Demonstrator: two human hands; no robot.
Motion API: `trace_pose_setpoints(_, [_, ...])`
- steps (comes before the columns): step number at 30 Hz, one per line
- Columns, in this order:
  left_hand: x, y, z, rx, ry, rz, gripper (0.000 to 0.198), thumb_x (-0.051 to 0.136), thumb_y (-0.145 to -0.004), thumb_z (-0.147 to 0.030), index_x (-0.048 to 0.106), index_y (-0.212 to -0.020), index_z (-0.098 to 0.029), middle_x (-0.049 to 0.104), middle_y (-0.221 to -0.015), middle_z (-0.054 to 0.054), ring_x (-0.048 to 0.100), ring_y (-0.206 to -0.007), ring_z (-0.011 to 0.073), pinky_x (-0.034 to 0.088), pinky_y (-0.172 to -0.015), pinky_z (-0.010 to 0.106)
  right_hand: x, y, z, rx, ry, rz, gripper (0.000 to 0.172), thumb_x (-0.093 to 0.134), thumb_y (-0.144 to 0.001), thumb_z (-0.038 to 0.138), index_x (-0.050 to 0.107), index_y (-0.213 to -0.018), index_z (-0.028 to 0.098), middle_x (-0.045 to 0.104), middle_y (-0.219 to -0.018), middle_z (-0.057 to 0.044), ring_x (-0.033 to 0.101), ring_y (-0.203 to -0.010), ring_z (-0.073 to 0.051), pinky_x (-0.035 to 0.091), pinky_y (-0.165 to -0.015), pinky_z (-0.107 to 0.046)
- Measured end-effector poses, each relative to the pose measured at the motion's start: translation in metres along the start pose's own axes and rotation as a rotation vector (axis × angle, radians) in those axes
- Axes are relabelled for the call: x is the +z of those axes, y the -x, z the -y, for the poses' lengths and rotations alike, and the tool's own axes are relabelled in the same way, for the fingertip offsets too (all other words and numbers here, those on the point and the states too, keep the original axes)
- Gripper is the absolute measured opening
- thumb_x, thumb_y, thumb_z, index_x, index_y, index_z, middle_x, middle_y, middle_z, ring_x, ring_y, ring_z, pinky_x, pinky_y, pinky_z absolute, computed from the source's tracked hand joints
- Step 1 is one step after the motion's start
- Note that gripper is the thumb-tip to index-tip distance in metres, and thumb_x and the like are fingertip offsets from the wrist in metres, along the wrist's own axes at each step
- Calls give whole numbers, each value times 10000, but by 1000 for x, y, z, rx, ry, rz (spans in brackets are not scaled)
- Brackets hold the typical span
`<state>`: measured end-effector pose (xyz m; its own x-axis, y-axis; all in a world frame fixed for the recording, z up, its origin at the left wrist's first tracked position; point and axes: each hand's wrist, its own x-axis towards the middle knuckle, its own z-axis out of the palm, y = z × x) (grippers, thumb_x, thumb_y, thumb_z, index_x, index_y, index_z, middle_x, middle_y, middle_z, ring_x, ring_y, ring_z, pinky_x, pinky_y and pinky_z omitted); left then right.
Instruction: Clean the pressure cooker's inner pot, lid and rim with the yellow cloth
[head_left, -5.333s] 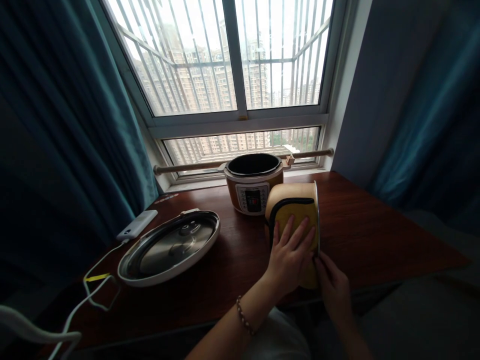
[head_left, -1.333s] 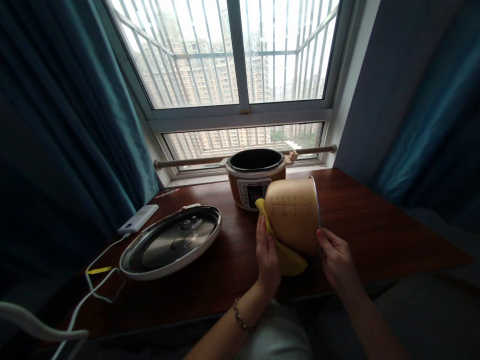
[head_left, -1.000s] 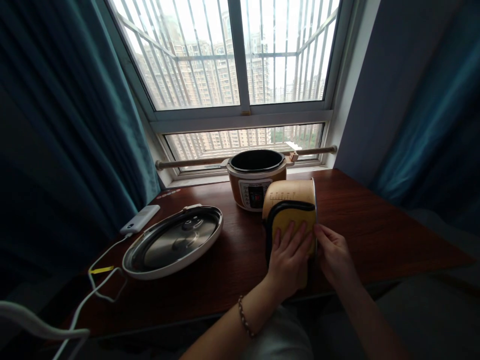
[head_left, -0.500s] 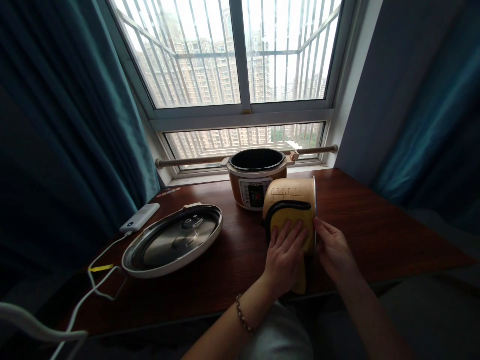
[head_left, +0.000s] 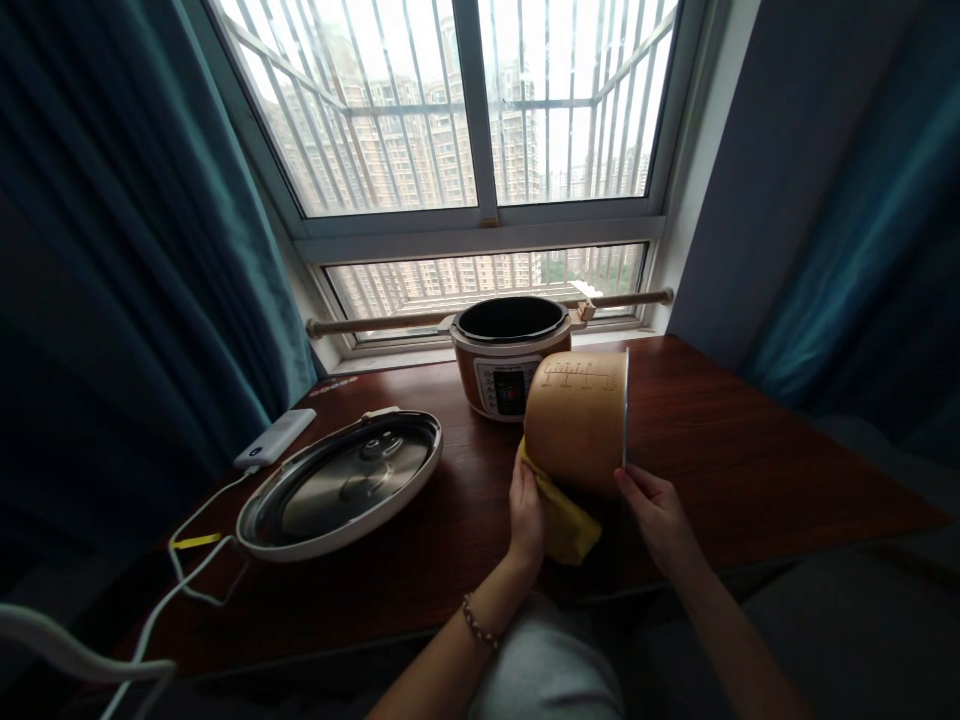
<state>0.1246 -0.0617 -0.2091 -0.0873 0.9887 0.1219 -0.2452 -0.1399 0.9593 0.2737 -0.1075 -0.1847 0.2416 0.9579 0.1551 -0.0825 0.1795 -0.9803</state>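
A tan inner cooking pot (head_left: 579, 420) lies on its side above the wooden table (head_left: 750, 450), its rim turned to the right. My right hand (head_left: 654, 515) grips that rim from below. My left hand (head_left: 526, 505) presses a yellow cloth (head_left: 562, 525) against the pot's lower left side near its bottom. The cloth hangs down under the pot. Level marks show on the pot's upper wall.
An electric cooker base (head_left: 504, 360) stands open behind the pot, by the window. Its round metal lid (head_left: 341, 482) lies upside down at the left. A white power bank (head_left: 275, 438) with a white cable (head_left: 180, 575) sits further left. Curtains hang on both sides.
My left hand with the cloth has slid from the pot's near side down to its lower left. The pot has tipped so its bare wall faces me.
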Motion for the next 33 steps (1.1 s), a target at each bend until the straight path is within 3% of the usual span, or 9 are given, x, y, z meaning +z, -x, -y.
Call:
trace_pose_setpoints(5, [2,6,-7,66,-72,-50,448,325,-912,-384,413,-1307,-193,436,-1371,64,377,-1275,182,270,-1091,333,1,-2,-6,-26,-26,-102,332,641,-727,472,635,-656,148,551,-586,19,463,-617,-120,352,-567,-223])
trace_pose_setpoints(10, [6,17,-22,436,-348,48,458,280,-931,-268,266,-1388,-260,199,-1494,14,173,-1366,168,154,-1132,376,4,-2,16,32,-233,-137,293,682,-698,446,676,-746,158,586,-592,12,497,-571,-124,384,-545,-232])
trace_pose_setpoints(14, [7,24,-29,735,-758,227,500,307,-907,-177,246,-1398,-246,157,-1503,20,35,-1385,227,98,-1118,482,10,-4,40,90,-377,-91,264,696,-694,413,692,-833,189,657,-688,-3,592,-653,-160,456,-620,-257])
trace_pose_setpoints(18, [13,31,-39,974,-1041,612,520,361,-890,-205,253,-1398,-218,279,-1462,30,104,-1379,228,96,-1114,461,15,-7,53,118,-419,-94,269,731,-649,402,694,-810,190,673,-685,-15,628,-666,-188,491,-594,-273])
trace_pose_setpoints(20, [15,33,-40,1019,-1079,675,533,361,-889,-211,231,-1405,-196,292,-1455,35,139,-1373,212,105,-1117,427,16,-8,56,122,-412,-111,286,735,-635,418,692,-788,180,677,-685,-26,635,-666,-199,500,-580,-279])
trace_pose_setpoints(22, [14,32,-38,981,-1076,602,547,360,-885,-195,209,-1411,-193,290,-1457,30,143,-1373,200,112,-1119,412,17,-10,56,117,-389,-107,305,717,-647,443,689,-792,176,680,-691,-35,639,-666,-207,503,-561,-283])
trace_pose_setpoints(24, [11,28,-33,886,-1023,457,551,348,-886,-174,195,-1414,-208,262,-1470,24,124,-1376,197,119,-1120,420,16,-12,55,104,-350,-90,314,692,-672,460,686,-814,180,682,-696,-40,641,-671,-212,500,-543,-283])
trace_pose_setpoints(28, [7,20,-22,646,-720,143,502,285,-913,-184,218,-1407,-242,146,-1506,9,75,-1384,190,104,-1132,429,13,-18,46,42,-233,-83,366,631,-720,510,678,-867,179,683,-713,-47,642,-705,-221,500,-561,-288])
trace_pose_setpoints(33, [9,15,-17,291,-244,18,480,277,-931,-314,227,-1403,-240,200,-1494,12,174,-1365,144,152,-1134,329,-1,-20,25,-105,-5,-100,492,536,-775,562,647,-1020,149,688,-915,-88,613,-921,-252,491,-778,-337])
